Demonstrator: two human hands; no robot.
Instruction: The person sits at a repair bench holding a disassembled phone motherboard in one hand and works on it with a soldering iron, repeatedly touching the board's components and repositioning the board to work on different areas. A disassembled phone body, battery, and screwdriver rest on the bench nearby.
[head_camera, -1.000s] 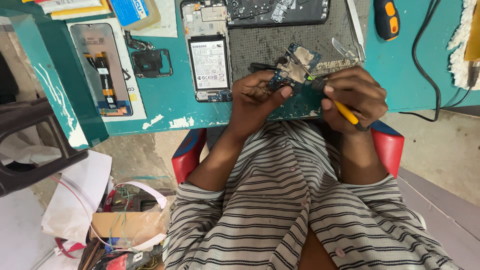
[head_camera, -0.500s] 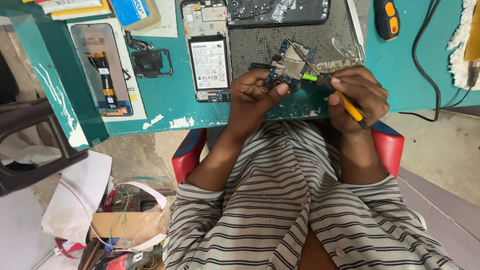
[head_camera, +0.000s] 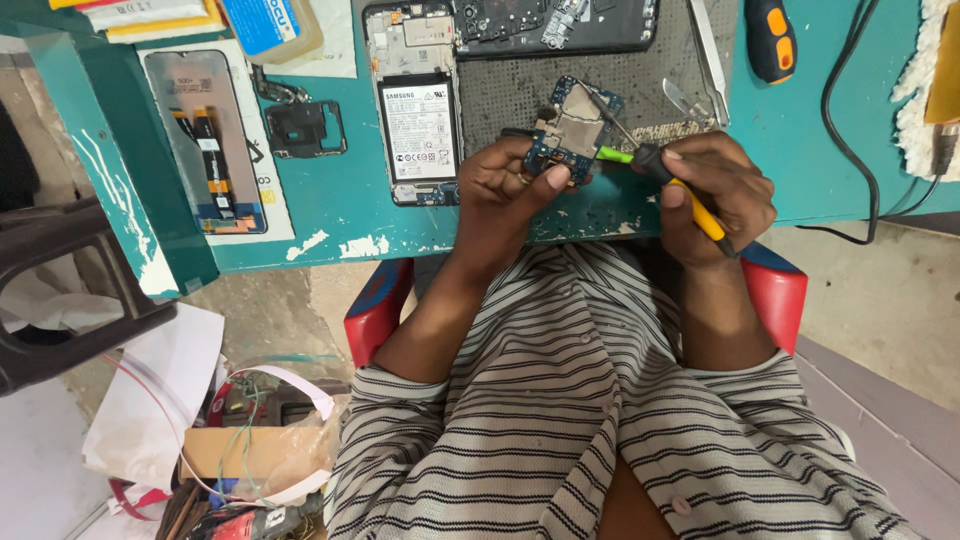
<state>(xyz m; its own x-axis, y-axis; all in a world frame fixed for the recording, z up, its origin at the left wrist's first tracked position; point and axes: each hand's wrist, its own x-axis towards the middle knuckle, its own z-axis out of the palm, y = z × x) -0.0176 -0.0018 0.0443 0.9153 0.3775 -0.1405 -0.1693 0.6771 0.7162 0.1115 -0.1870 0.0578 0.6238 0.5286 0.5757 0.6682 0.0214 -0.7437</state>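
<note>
The left hand (head_camera: 510, 185) is covering the circuit board's (head_camera: 572, 135) lower edge, while the top edge is cropping the dark phone frame (head_camera: 555, 25).

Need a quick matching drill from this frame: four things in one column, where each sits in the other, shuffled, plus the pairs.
Things:
1. small circuit board
2. yellow-handled screwdriver
3. opened phone with battery showing
4. orange and black tool

Places:
A. lying on the teal table, left of the hands
B. at the far edge of the table, to the right of the dark mat
C. held in the left hand
D. held in the right hand, tip at the board

Pairs: 1-C, 2-D, 3-A, 4-B
</note>
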